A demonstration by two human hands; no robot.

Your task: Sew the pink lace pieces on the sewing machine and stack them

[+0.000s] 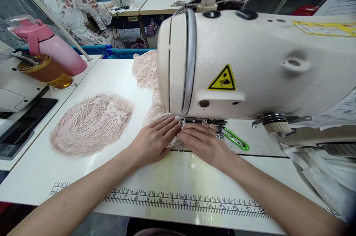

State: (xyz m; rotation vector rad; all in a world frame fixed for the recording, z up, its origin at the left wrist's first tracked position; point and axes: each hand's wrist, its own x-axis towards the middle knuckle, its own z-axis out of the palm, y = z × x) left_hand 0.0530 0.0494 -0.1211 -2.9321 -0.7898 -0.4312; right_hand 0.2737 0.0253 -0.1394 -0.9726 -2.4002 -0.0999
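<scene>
Pale pink lace fabric (155, 111) lies under the head of a white sewing machine (250, 61), its scalloped edge showing between my hands. My left hand (155, 137) lies flat on the lace, fingers stretched toward the needle area. From the other side my right hand (204, 141) rests with its fingers extended to the lace edge, the fingertips of both hands almost meeting. The machine head hides the needle, and my right thumb is out of sight. Just right of that hand lie green thread snips (236, 139). Another lace piece (91, 124) is spread on the table at left.
A printed ruler (172, 200) runs along the table's front edge. On the left stand a pink bottle (59, 48), an amber cup (46, 71) and a black phone (30, 121). White cloth (325, 176) is bunched at right. A person in a floral garment (75, 9) sits beyond.
</scene>
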